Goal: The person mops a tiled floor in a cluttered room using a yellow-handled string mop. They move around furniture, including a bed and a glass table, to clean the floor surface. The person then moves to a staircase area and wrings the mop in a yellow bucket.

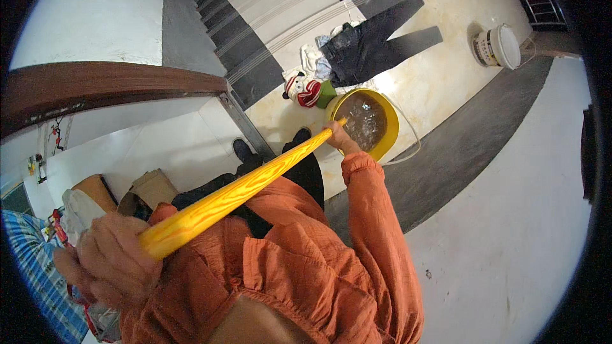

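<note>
A long yellow pole (233, 194) with a wood-grain pattern slants across my body. My left hand (115, 258), slightly blurred, is wrapped around its upper end, close to the camera at the lower left. Farther down, my right hand (342, 139) grips the pole near the rim of a yellow bucket (394, 124). Cloudy, rippled water (366, 118) fills the bucket's inside. The pole's lower end reaches the bucket, partly behind my right hand; whatever is fixed to it cannot be seen.
Dark trousers (363, 51) and a striped animal-face knitted item (303, 89) lie beyond the bucket by the stairs (287, 9). A white lidded pail (500, 48) stands far right. A brown rail (115, 92) and metal door track (245, 124) lie left; cardboard (153, 188) sits lower left.
</note>
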The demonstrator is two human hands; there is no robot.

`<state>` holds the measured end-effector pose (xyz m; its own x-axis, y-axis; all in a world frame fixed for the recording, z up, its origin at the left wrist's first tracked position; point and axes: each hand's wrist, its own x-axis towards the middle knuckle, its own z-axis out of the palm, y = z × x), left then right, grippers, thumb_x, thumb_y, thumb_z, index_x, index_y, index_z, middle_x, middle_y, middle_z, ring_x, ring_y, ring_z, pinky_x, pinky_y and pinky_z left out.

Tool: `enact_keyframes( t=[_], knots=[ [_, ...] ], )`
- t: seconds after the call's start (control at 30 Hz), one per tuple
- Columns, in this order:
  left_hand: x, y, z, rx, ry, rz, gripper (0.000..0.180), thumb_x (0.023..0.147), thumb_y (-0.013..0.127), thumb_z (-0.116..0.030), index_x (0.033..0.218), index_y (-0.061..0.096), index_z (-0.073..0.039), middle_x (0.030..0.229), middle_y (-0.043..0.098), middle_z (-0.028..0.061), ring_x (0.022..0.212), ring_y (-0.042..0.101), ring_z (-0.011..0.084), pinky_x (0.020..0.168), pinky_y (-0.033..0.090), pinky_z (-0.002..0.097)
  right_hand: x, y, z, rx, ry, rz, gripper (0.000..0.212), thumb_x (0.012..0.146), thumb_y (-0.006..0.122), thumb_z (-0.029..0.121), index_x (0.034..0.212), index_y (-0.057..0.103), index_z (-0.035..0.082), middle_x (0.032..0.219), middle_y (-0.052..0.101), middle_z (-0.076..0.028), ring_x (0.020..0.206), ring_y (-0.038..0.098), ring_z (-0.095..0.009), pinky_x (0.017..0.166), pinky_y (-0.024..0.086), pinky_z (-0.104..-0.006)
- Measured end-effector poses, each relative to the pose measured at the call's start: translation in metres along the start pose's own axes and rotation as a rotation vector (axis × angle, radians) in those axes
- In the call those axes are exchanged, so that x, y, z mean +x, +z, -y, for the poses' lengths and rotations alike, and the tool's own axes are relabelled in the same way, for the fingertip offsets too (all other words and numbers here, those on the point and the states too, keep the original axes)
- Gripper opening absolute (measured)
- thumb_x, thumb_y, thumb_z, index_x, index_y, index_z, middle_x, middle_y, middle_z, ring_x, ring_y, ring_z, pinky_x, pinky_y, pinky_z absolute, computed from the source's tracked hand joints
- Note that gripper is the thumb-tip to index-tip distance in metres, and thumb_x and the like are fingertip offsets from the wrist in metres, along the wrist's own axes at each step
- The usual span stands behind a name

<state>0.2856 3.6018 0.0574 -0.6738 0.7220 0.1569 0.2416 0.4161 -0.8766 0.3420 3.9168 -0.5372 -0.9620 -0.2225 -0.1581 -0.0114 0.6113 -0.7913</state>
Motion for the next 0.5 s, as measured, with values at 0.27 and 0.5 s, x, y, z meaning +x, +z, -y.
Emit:
enact_keyframes(
  t=[0.27, 0.5],
  knots=[
    [-0.118, 0.076, 0.068, -0.658, -0.465, -0.329, 0.041, 0.092, 0.041, -0.032, 0.059, 0.039, -0.007, 0.054, 0.039, 0.0036, 0.049, 0.036, 0.0179, 0.064, 0.042, 0.0358, 0.009, -0.035, 0.121, -0.21, -0.054, 0.22, 0.016, 0.07, 0.056, 0.013, 0.082, 0.064, 0.006, 0.08, 0.059, -0.019, 0.077, 0.056, -0.038, 0.075, 0.045, -0.0444],
    [-0.246, 0.177, 0.142, -1.286, -1.18, -0.665, 0.033, 0.092, 0.038, -0.033, 0.069, 0.04, -0.01, 0.059, 0.035, 0.0022, 0.052, 0.035, 0.016, 0.057, 0.038, 0.0324, 0.02, -0.053, 0.284, -0.342, 0.067, 0.48, 0.017, 0.071, 0.056, 0.017, 0.08, 0.064, 0.005, 0.077, 0.061, -0.02, 0.077, 0.059, -0.038, 0.072, 0.047, -0.0452]
  ],
)
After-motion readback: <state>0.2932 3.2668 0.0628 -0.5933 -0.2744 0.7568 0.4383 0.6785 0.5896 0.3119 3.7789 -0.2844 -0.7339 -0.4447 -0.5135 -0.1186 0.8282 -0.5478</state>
